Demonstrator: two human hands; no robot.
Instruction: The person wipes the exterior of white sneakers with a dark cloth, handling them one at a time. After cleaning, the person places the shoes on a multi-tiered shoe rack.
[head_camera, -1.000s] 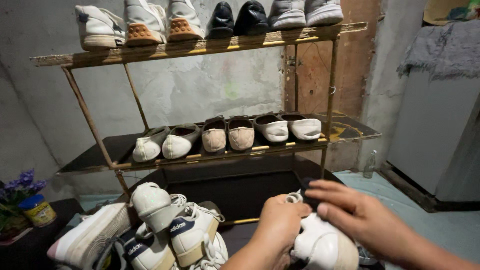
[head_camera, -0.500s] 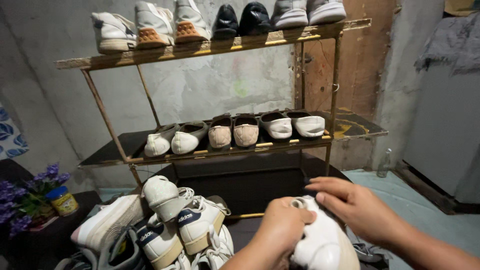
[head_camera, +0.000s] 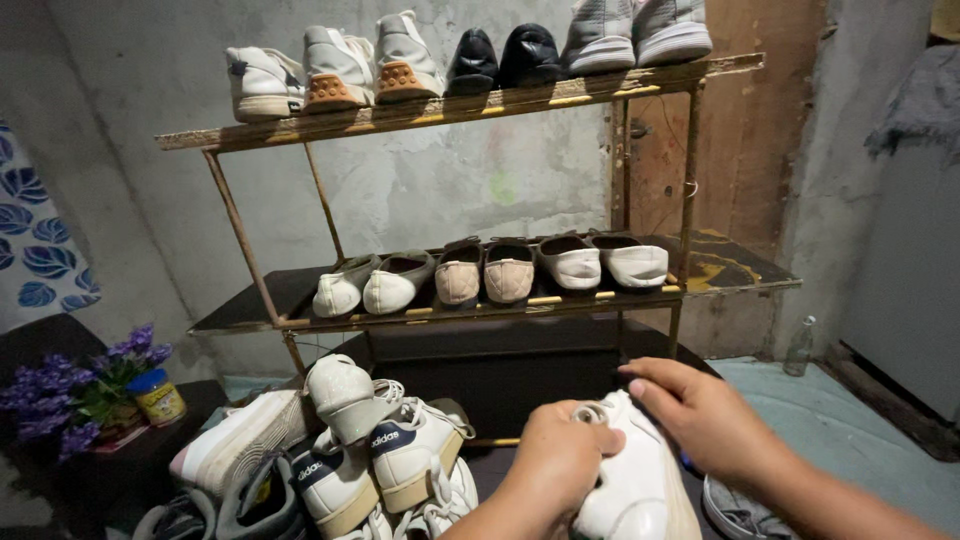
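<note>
Both hands grip one white sneaker (head_camera: 635, 480) at the six o'clock edge of the view; the left hand (head_camera: 555, 465) is closed over its heel collar, the right hand (head_camera: 705, 420) laid curled on its upper; a second ago a dark patch showed under the right fingers, now only white shows; the shoe rack (head_camera: 480, 300) sits at twelve o'clock, the sneaker pile (head_camera: 350, 450) at nine.

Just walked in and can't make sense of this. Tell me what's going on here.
A person holds a white sneaker in both hands: the left hand grips its heel end, the right hand rests on its top. It sits low in front of a metal shoe rack with filled upper shelves. A pile of white sneakers lies to the left.
</note>
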